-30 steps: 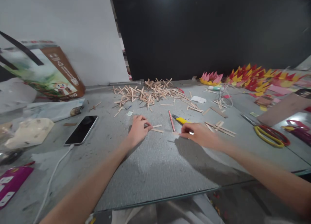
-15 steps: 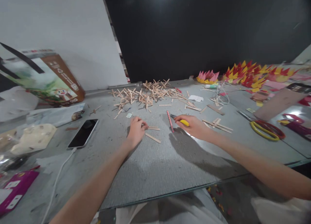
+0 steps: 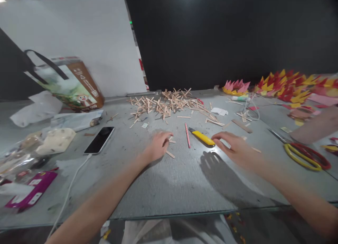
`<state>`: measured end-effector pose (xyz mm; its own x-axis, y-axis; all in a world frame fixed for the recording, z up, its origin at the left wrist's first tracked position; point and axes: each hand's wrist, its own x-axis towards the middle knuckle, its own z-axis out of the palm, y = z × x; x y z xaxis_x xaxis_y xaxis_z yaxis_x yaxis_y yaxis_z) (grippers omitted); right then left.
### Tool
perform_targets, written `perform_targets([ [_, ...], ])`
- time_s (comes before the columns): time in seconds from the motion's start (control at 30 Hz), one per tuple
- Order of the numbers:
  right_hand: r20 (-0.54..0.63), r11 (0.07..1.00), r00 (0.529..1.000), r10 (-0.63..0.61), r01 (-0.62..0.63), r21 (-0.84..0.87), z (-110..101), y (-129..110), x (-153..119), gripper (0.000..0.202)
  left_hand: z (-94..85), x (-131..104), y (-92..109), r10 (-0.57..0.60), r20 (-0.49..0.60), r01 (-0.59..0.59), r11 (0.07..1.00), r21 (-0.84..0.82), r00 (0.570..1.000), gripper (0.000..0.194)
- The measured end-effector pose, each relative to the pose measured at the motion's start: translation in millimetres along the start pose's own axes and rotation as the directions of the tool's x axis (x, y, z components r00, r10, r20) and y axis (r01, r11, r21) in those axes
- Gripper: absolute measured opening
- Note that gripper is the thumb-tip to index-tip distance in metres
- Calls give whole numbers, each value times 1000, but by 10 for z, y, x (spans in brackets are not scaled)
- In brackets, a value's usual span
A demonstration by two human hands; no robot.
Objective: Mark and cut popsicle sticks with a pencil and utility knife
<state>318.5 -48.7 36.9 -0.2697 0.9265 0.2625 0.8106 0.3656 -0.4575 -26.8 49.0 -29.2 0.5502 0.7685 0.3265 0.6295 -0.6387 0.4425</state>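
Observation:
A yellow utility knife (image 3: 202, 137) lies on the grey table, its blade end pointing to the far left. My right hand (image 3: 232, 143) is at the knife's near end, fingers apart and thumb stretched out, not wrapped round it. Whether a fingertip touches the handle is hard to tell. Over a few flat wooden craft sticks (image 3: 170, 154) my left hand (image 3: 159, 144) is bent, fingertips drawn together and slightly blurred. What they pinch, if anything, is hidden. Between the hands lies a pink patterned pen-like stick (image 3: 187, 135).
Behind the hands is a heap of crossed wooden sticks (image 3: 169, 104). A phone (image 3: 99, 140) with a white cable lies left, near a printed bag (image 3: 76, 85). On the right are scissors (image 3: 302, 157), a grey-brown strip (image 3: 241, 126) and red, yellow and pink folded paper (image 3: 285, 85).
My right hand has let go of the utility knife and drawn back to the right; the knife now lies on the table. My left hand has shifted right over the sticks. The view has turned slightly left.

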Motion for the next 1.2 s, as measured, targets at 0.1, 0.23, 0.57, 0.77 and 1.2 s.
perform_targets([
  [0.1, 67, 997, 995, -73, 73, -11, 158, -55, 104, 30, 21, 26, 37, 120, 153, -130, 990, 59, 981, 25],
  [0.23, 158, 989, 976, -147, 143, 36, 409, -141, 325, 29, 35, 155, 41, 60, 166, -72, 995, 65, 984, 26],
  [0.57, 91, 987, 996, -7, 21, -161, 874, -255, 754, 27, 61, 430, -55, -44, 134, 43, 999, 9, 990, 28],
  [0.77, 50, 983, 998, -32, 40, -180, 1038, -203, 716, 28, 83, 413, -108, -43, 129, 46, 999, -16, 991, 23],
  [1.2, 40, 995, 998, -52, 55, -83, 1073, -226, 694, 27, 84, 405, -156, -94, 105, 107, 985, -132, 990, 16],
])
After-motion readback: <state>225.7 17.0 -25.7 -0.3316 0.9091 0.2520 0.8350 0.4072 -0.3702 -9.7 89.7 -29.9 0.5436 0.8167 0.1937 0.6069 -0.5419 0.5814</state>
